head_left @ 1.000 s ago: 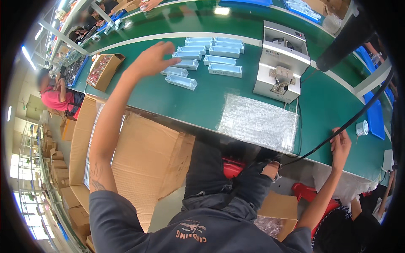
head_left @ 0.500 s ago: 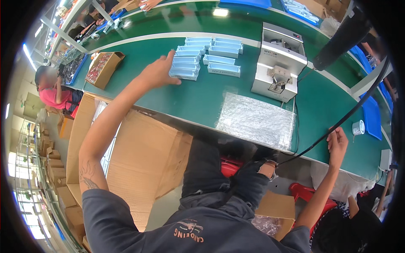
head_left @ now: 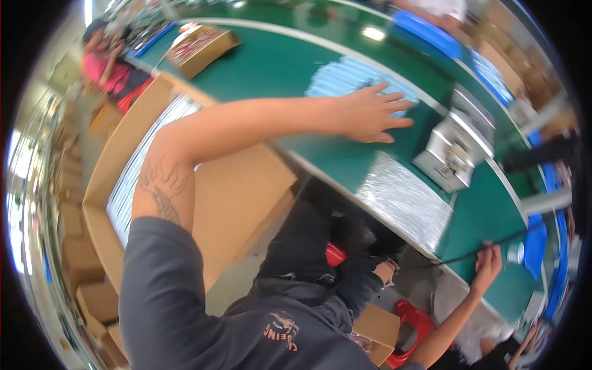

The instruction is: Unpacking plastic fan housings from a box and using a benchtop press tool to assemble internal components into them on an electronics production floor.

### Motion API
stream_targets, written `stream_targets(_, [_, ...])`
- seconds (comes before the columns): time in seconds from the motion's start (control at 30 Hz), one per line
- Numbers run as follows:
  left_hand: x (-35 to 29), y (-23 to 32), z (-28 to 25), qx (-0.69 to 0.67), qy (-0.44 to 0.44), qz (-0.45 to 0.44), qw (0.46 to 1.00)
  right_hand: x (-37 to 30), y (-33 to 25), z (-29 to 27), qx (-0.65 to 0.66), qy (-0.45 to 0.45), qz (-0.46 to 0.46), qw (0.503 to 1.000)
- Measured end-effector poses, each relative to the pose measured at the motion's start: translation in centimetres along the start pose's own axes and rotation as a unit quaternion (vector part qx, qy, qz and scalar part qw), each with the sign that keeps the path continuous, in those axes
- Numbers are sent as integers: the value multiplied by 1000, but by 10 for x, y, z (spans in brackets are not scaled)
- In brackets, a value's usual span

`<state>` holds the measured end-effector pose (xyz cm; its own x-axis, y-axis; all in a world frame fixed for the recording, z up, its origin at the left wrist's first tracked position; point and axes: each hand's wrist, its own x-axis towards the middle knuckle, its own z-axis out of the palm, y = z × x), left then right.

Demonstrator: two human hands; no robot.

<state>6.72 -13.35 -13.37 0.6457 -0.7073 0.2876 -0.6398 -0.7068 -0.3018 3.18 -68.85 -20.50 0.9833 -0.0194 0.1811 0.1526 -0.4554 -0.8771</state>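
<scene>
"Pale-blue oblong pieces (head_left: pixel 345 77), one close-set group, blurred: where do we list them?"

"On the green worktop (head_left: pixel 265 61), just beyond our left hand (head_left: pixel 369 116), which hides part of the group's near side."

"That hand's condition?"

"Fingers spread, gripping nothing; whether it touches the pieces, we cannot tell."

"Our right hand (head_left: pixel 487 266)?"

"Well apart from them, fingers bent, at the worktop's near edge by a black cable (head_left: pixel 521 234); whether it pinches that, we cannot tell."

"Neighbouring items?"

"Silver machine (head_left: pixel 441 154), right of the pieces; shiny plastic sheet (head_left: pixel 404 203), nearer us."
</scene>
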Motion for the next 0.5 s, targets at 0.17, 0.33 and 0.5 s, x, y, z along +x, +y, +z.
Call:
stream_targets(0.17, [-71,-36,-101,41,94,-119,988,10,54,-54,-4,-17,-31,999])
stream_targets(0.33, [-239,-48,-185,25,65,-366,928,14,25,-30,-16,42,-8,999])
stream_targets(0.5, [-387,20,-199,42,-62,-498,864,-17,-58,-24,524,-192,-246,792])
